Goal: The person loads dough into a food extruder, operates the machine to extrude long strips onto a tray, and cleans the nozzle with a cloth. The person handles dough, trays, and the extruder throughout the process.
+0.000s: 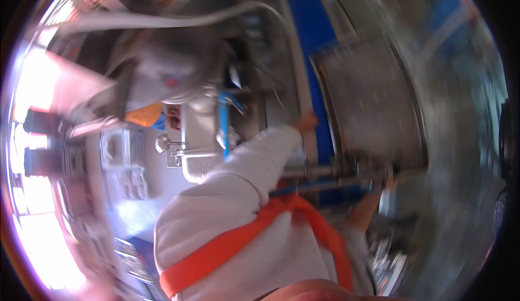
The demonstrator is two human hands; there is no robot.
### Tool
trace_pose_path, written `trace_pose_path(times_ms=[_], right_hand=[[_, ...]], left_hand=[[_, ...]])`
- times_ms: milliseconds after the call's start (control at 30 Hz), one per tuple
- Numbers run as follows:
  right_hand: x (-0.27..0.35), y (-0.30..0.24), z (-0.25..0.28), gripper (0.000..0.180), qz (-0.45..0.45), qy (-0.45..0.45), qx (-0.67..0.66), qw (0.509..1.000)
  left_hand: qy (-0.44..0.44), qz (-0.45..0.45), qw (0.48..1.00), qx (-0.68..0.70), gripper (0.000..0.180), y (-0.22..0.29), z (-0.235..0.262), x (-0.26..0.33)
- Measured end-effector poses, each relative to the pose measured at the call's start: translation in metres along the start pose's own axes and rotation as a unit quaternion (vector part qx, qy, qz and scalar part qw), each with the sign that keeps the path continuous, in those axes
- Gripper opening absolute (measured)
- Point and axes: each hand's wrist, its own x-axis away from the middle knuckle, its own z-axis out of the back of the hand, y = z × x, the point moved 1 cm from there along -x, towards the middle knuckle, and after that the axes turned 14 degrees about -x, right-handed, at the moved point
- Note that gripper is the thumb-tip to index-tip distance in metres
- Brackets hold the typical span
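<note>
Pale curved hose (299, 79) held by my left hand (307, 121); my right hand (385, 184) blurred, grip unclear, by a grey metal panel (368, 106).

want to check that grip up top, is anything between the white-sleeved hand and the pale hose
nothing visible stands between them: the white-sleeved hand is already on the pale hose, beside the blue panel. the frame is too blurred to tell how tightly the grip closes.
</note>
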Motion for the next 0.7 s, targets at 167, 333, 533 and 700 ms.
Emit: trace_pose_path(times_ms=[167, 333, 533, 700], right_hand=[[0.009, 0.011, -0.016, 0.047, -0.039, 0.041, -0.077, 0.995], [0.043, -0.011, -0.045, 0.034, -0.035, 0.074, -0.086, 0.993], [0.048, 0.0, -0.049, 0.03, 0.005, 0.071, -0.106, 0.992], [0.045, -0.001, -0.051, 0.033, -0.025, 0.058, -0.137, 0.989]], left_hand=[[-0.183, 0.315, 0.875, 0.318, 0.046, -0.008, 0.035, 0.017], [-0.19, 0.28, 0.93, 0.144, 0.068, 0.009, 0.097, 0.03], [-0.185, 0.225, 0.952, 0.09, 0.074, 0.015, 0.114, 0.039], [-0.136, 0.178, 0.973, 0.056, 0.074, -0.013, 0.072, 0.054]])
